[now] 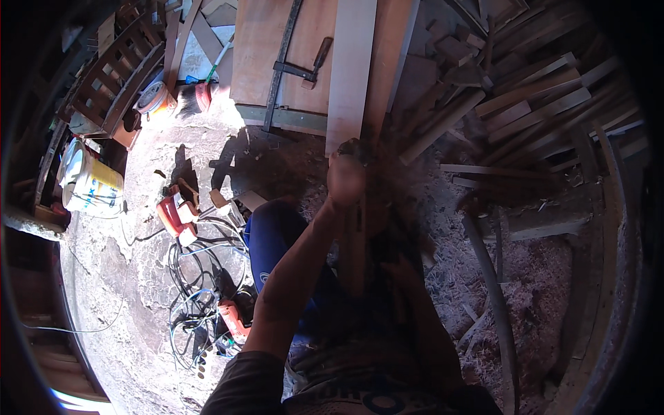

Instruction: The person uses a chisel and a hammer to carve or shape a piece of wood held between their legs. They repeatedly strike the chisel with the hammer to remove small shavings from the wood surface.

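My left hand (346, 181) reaches forward over the near end of a long pale board (351, 76). Its fingers are closed, and a dark object (354, 148) shows just beyond them; its kind is unclear. Below the hand runs a narrow length of brown wood (353, 259), between my legs. My right hand (402, 271) is low and to the right of that wood, deep in shadow. Its fingers and anything in them are hidden. A metal bar clamp (294, 69) with a wooden handle lies on the wide wooden panel (252, 62), left of the pale board.
On the floor at left are a red power tool (178, 218), an orange-red drill (234, 320) and tangled cables (187, 270). A white bucket (93, 183) stands farther left. Stacked wood offcuts (539, 104) fill the far right. Wood shavings (532, 277) cover the floor at right.
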Motion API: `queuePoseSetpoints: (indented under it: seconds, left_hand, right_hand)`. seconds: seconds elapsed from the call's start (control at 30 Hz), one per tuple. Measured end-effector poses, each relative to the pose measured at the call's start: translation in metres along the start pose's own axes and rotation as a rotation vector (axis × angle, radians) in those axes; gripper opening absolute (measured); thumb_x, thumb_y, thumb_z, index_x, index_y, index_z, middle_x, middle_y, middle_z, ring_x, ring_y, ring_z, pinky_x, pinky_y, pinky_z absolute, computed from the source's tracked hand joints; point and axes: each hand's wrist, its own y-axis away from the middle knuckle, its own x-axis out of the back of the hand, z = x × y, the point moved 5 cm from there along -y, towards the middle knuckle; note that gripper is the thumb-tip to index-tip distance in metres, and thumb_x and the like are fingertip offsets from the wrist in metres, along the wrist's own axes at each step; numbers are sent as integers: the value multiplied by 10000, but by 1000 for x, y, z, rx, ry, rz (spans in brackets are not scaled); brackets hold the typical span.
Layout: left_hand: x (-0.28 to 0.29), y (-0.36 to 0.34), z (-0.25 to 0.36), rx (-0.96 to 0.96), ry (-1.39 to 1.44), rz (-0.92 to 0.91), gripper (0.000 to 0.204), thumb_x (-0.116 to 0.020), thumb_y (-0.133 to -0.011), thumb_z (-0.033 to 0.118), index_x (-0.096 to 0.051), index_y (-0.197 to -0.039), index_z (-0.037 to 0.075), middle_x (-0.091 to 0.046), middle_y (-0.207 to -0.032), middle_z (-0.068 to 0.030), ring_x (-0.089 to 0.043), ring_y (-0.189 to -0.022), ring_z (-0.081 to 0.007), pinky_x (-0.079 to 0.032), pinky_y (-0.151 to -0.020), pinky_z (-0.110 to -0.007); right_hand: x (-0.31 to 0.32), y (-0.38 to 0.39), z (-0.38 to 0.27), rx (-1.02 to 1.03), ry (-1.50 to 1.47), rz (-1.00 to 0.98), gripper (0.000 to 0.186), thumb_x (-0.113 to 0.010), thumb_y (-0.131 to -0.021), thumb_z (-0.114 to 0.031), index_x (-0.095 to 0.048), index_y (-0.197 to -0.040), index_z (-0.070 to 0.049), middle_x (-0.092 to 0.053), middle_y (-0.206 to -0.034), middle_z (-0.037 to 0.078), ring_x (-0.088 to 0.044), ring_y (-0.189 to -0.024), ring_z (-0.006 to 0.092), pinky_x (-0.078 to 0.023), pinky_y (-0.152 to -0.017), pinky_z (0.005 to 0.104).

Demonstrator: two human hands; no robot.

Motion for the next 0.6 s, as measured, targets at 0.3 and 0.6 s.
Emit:
queuePoseSetpoints:
  seconds: [0.3, 0.6]
  left_hand:
    - [-2, -1, -4, -10, -58, -16, 69, -710, -794, 10, -656, -828, 39, -652, -778, 11, -594, -675, -82, -465, -588, -255]
    - [-3, -6, -17, -28, -68, -17, 68, -712, -800, 17, -657, -830, 42, -643, -763, 22, -590, -678, -71, -463, -581, -248]
  right_hand:
    - [4, -15, 16, -11, 58, 6, 589, -765, -827, -189, -509, -1324, -4, -655, -1089, 103, -635, -898, 171, -546, -762, 321]
    - [2, -9, 6, 59, 13, 16, 541, -754, -834, -181, -522, -1293, -14, -651, -1014, 73, -621, -771, 136, -540, -635, 305]
